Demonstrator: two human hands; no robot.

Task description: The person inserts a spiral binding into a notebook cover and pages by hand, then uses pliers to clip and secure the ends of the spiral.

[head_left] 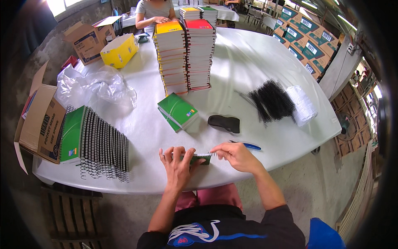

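Both hands closed on small green notebook (195,158), left hand (177,162) clamping covers, right hand (235,155) pinching white spiral (204,154) (risk, probably: coil skipping holes, pages slipping).

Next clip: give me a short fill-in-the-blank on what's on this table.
1. Both hands, left hand and right hand, hold a small ____ notebook.
2. The pen beside the right hand is ____.
3. The loose coils on the table's right are ____.
Missing words: green; blue; black
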